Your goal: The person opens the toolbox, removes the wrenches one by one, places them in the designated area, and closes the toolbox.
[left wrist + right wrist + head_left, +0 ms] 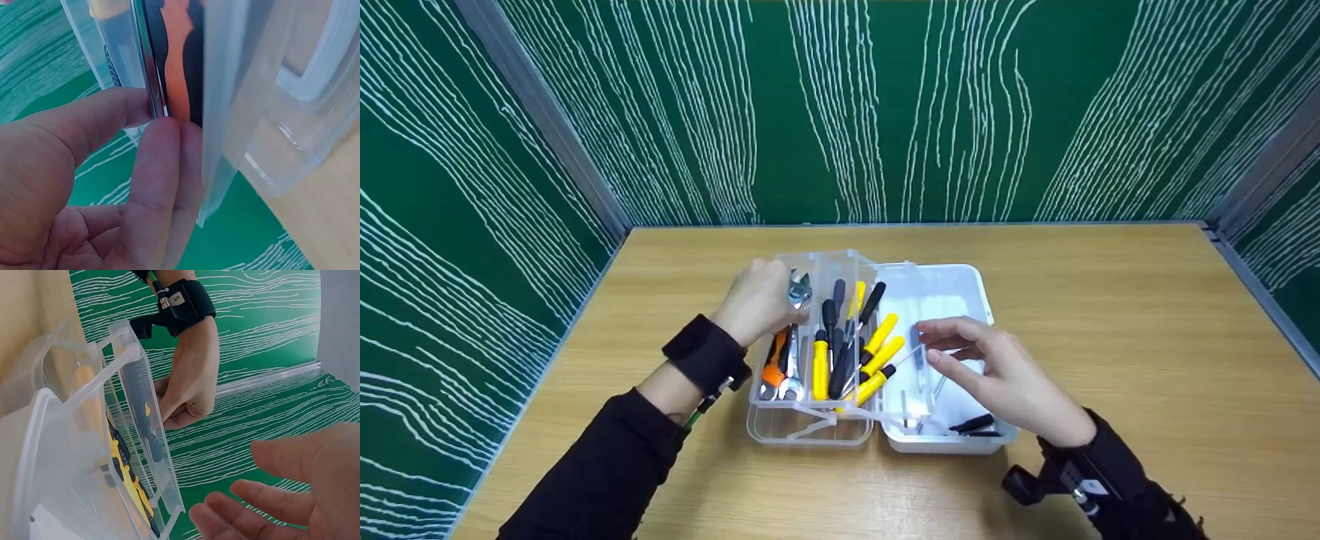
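- The white toolbox base [952, 448] stands right of the clear tray [802, 405].
- The right hand [997, 367] is right of the tray, above the base, fingers loosely spread, holding nothing.
- The left hand [757, 304] is at the tray's far left, thumb and fingertips pinching a silver wrench [800, 291].
- The wrench's head shows just right of the grip, its long axis seemingly along the tray's length; the left hand is nearer.
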